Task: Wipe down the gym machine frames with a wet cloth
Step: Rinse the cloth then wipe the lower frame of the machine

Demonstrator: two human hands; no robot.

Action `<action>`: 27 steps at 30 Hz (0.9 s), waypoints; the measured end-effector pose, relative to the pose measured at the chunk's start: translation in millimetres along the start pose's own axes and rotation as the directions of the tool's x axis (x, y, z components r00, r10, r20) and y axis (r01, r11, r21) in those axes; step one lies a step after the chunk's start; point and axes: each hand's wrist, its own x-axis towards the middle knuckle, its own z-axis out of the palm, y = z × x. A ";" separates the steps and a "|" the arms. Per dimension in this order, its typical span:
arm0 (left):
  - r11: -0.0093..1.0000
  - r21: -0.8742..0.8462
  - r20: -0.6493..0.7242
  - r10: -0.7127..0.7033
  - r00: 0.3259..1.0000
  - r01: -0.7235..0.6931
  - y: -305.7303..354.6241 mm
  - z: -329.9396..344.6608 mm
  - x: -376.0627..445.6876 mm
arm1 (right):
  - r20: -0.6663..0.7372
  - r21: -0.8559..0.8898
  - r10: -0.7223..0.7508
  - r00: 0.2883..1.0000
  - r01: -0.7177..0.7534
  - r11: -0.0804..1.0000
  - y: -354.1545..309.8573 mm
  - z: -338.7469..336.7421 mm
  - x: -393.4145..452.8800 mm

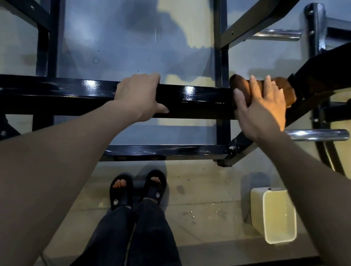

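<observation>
The left hand (138, 95) grips the frame bar (195, 100); right of it, the right hand (262, 107) lies on the cloth (242, 85) on the same bar. A bucket (256, 211) stands on the floor (201, 196), near right, with the feet (136, 189) left of it.

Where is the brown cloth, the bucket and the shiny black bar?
brown cloth (240, 85): head view, its left end.
bucket (257, 204): head view, its outer wall.
black bar (198, 98): head view, its glossy top.

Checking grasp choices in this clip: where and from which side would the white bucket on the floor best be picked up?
The white bucket stands open-topped on the floor to the person's right, beside the machine frame. No handle is clearly visible, so the rim looks like the best grip: reach down from above and pinch the near rim wall. The right hand is nearer, though it now presses the brown cloth.
</observation>
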 end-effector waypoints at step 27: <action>0.999 -0.052 -0.074 -0.012 0.997 0.009 -2.5 1.7 -4.8 | -0.045 0.057 -0.342 0.939 0.344 0.937 -127.9 19.5 -53.9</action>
